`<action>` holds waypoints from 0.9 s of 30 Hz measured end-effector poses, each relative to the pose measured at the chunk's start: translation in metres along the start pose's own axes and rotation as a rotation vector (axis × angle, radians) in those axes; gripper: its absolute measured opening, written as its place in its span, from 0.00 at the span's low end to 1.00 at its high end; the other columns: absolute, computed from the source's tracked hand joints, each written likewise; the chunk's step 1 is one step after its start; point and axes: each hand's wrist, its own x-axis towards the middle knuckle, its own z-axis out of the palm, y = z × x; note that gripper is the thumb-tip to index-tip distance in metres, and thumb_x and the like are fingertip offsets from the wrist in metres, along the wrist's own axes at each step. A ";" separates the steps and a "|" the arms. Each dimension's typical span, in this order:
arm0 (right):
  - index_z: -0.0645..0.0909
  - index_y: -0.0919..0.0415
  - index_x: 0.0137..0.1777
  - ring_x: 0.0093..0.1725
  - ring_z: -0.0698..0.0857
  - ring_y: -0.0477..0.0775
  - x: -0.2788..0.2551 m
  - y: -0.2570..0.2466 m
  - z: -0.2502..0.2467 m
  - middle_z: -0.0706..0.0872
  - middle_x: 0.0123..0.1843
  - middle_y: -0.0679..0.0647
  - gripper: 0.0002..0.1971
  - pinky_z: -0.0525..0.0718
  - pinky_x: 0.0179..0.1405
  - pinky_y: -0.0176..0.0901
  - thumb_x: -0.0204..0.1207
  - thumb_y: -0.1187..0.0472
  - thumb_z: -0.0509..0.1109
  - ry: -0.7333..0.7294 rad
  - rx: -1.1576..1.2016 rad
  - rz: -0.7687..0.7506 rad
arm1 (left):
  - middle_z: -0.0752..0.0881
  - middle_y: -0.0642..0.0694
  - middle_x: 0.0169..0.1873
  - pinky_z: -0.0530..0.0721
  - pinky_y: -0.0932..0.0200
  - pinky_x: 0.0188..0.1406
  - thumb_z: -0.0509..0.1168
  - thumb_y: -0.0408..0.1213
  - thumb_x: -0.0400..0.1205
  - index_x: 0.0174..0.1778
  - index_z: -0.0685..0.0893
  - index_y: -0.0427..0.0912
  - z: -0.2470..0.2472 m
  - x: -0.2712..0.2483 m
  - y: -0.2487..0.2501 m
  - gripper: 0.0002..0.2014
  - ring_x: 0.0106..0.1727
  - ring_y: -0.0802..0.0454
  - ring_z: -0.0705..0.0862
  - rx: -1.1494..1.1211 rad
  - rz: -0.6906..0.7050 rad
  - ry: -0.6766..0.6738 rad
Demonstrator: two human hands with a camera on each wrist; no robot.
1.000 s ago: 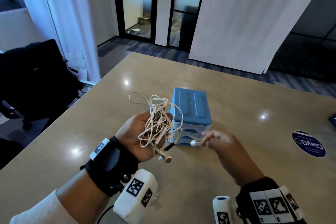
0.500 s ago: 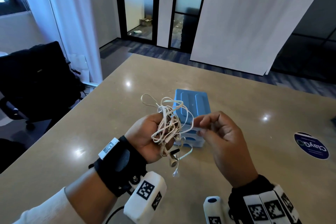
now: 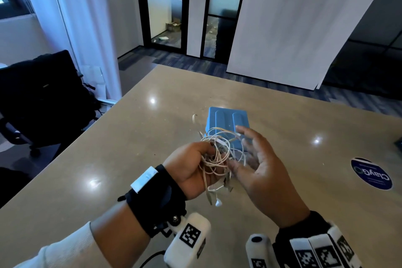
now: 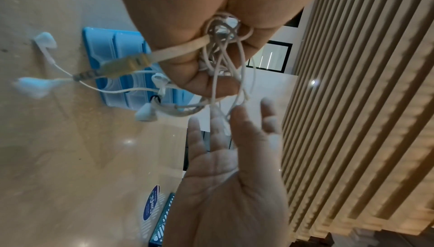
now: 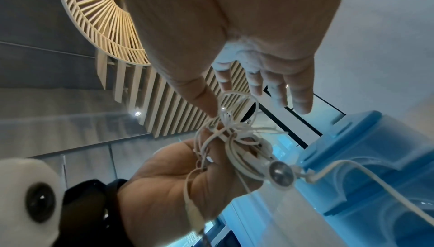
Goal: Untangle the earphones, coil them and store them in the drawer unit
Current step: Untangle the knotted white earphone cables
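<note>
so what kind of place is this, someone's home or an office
Most likely an office or meeting room, not a home: a long stone-look table, black-framed glass doors onto another room, and a dark office chair beside the table. The slatted ceiling also suggests a commercial fit-out.

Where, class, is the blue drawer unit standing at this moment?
In the head view the blue drawer unit stands on the tan table, just beyond the tangled earphones held in the left hand.
</note>
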 end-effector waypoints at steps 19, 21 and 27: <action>0.83 0.52 0.55 0.57 0.86 0.47 -0.006 -0.004 -0.010 0.87 0.55 0.45 0.10 0.83 0.58 0.41 0.77 0.63 0.66 0.199 -0.056 -0.172 | 0.79 0.31 0.62 0.64 0.39 0.75 0.57 0.33 0.74 0.70 0.76 0.34 -0.008 -0.014 0.006 0.26 0.61 0.33 0.76 -0.103 -0.035 -0.314; 0.83 0.53 0.54 0.47 0.85 0.50 -0.005 -0.006 -0.014 0.87 0.49 0.51 0.11 0.81 0.50 0.37 0.78 0.65 0.62 0.252 0.085 -0.122 | 0.76 0.33 0.64 0.58 0.37 0.80 0.57 0.34 0.74 0.75 0.74 0.37 -0.011 -0.014 0.006 0.29 0.65 0.32 0.73 -0.106 -0.053 -0.365; 0.88 0.43 0.63 0.64 0.87 0.44 0.004 -0.009 -0.021 0.88 0.61 0.42 0.14 0.82 0.59 0.29 0.79 0.46 0.73 -0.092 -0.063 -0.107 | 0.73 0.36 0.63 0.70 0.40 0.69 0.62 0.37 0.75 0.75 0.71 0.43 -0.006 -0.014 0.005 0.28 0.55 0.38 0.77 -0.142 -0.069 -0.457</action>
